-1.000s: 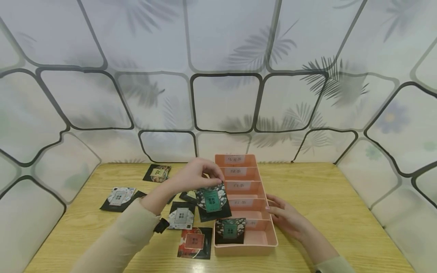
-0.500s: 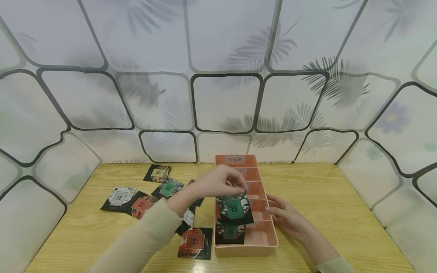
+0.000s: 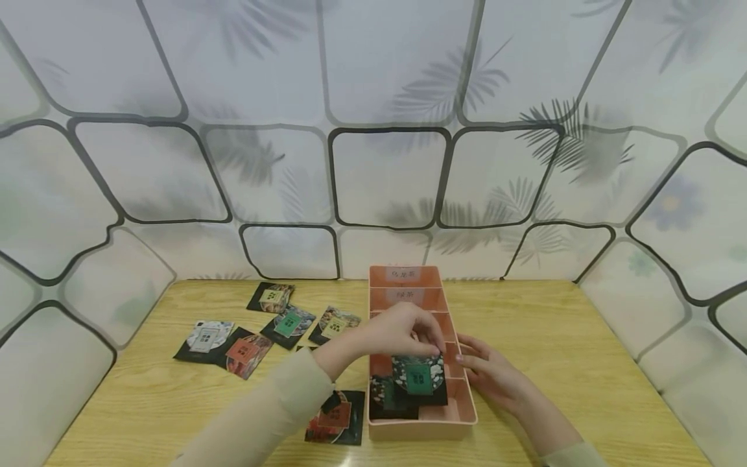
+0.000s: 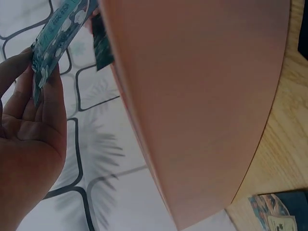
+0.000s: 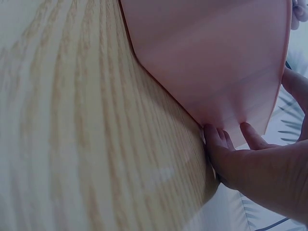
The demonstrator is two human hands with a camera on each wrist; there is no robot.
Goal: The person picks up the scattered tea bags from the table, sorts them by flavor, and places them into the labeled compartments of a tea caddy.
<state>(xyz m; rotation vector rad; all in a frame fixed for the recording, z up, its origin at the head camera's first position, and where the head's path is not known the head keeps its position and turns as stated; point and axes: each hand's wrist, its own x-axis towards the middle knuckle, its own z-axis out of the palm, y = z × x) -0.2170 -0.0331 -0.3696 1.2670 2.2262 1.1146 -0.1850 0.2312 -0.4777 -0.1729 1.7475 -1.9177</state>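
Note:
My left hand [image 3: 405,332] pinches the top edge of a black tea sachet with a green label [image 3: 419,381], over the nearest compartment of a pink divided box [image 3: 423,429]. In the left wrist view the thumb and fingers hold the sachet [image 4: 57,41] above the box wall [image 4: 202,106]. Another green-labelled sachet [image 3: 380,397] lies in that compartment's left side, partly covered by the held one. My right hand [image 3: 496,376] rests against the box's right side, and in the right wrist view its extended fingertips touch the wall [image 5: 211,62].
Left of the box, several sachets lie on the wooden table [image 3: 525,311]: a red one [image 3: 335,418] close by, a yellow-labelled one [image 3: 334,325], a green one [image 3: 288,323], another red one [image 3: 244,351] and a white one [image 3: 204,340]. Paper labels [image 3: 404,295] mark the dividers.
My left hand has carried the sachet rightward and down from the box's left edge to over the nearest compartment. The right hand has stayed against the box.

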